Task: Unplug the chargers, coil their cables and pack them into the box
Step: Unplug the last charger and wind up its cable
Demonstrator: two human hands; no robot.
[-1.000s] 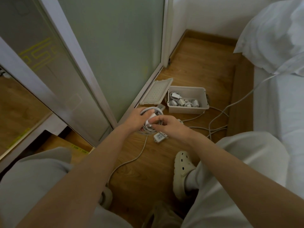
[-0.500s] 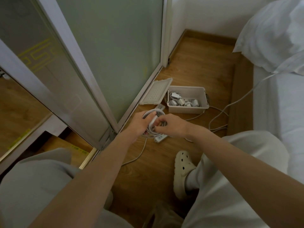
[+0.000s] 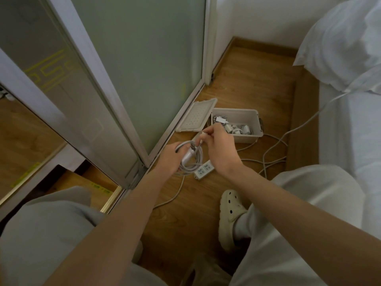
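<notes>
My left hand (image 3: 172,159) grips a white charger with its cable wound into a coil (image 3: 190,156), held above the wooden floor. My right hand (image 3: 219,147) pinches the cable's free end, lifted just above the coil. A white power strip (image 3: 203,169) lies on the floor below both hands, its sockets showing. Behind the hands stands an open beige box (image 3: 237,123) holding several coiled white chargers. Its perforated lid (image 3: 195,115) leans against the door track to the box's left.
Loose white cables (image 3: 274,153) trail over the floor right of the box and up onto the bed (image 3: 350,131). Frosted sliding doors (image 3: 134,69) run along the left. My foot in a cream clog (image 3: 229,213) rests on the floor in front.
My right hand has risen from the coil, drawing the cable end up toward the box. The coil in my left hand has lifted slightly off the power strip.
</notes>
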